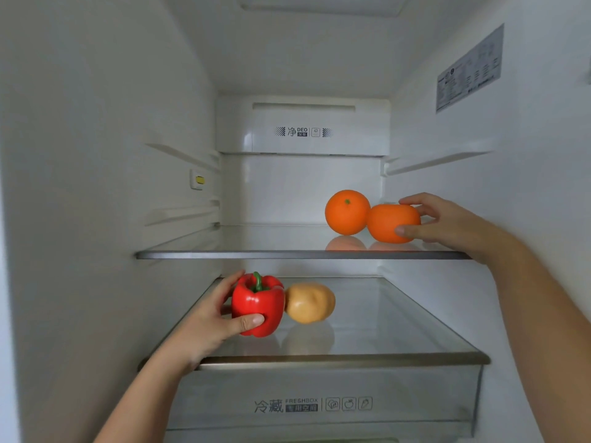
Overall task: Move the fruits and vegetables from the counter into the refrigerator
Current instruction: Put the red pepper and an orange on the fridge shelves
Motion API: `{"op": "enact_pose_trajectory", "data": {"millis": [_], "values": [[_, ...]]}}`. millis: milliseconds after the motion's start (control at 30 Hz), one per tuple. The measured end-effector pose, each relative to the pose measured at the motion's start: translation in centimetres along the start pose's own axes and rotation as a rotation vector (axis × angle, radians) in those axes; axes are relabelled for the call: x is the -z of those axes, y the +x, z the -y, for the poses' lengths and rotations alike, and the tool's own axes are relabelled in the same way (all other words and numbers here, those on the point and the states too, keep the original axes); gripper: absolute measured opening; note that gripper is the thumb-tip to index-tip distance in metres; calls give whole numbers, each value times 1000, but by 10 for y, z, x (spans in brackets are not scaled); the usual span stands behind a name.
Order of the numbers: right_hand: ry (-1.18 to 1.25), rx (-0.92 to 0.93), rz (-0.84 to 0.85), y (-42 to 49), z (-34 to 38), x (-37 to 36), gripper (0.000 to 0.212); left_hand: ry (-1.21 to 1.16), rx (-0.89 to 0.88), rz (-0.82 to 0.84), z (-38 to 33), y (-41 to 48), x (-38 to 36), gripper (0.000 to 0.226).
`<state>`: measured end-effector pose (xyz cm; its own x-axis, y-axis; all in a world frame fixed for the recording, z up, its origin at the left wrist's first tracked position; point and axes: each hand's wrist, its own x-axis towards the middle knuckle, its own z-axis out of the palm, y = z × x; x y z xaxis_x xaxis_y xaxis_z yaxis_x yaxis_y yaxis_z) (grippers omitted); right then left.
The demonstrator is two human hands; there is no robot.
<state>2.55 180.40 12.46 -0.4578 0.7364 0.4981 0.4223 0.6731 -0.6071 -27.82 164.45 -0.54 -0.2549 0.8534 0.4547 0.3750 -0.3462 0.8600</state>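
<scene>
I look straight into the open refrigerator. My right hand (447,223) grips an orange (391,222) on the upper glass shelf (224,253), thumb in front and fingers behind it. A second orange (347,212) sits right beside it on the left, touching it. On the lower glass shelf (399,327) my left hand (211,324) holds a red bell pepper (257,306) with a green stem, thumb across its front. A yellowish potato (309,302) lies against the pepper's right side.
Below the lower shelf is a transparent crisper drawer (319,398) with printed labels. A deodoriser panel (303,129) sits on the back wall. A sticker (470,70) is on the right wall, a small yellow switch (199,180) on the left wall.
</scene>
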Motion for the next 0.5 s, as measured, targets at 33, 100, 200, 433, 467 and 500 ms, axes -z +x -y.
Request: {"op": "enact_pose_trajectory", "data": {"millis": [33, 100, 200, 433, 467, 500], "values": [[-6, 8, -6, 0, 0, 0, 57, 10, -3, -3, 0, -1, 0, 118], [-19, 27, -17, -2, 0, -1, 60, 12, -5, -12, -1, -2, -1, 116], [-30, 36, -5, -3, 0, -2, 64, -4, 3, -26, -2, -3, -3, 111], [-33, 38, 10, -4, -4, -1, 67, -9, 29, -47, 0, -5, 1, 126], [-33, 37, 11, -4, -3, -1, 67, -3, 32, -48, 1, -5, 2, 126], [-34, 37, 11, -5, -3, -1, 68, 4, 34, -46, 0, -5, 2, 128]]}}
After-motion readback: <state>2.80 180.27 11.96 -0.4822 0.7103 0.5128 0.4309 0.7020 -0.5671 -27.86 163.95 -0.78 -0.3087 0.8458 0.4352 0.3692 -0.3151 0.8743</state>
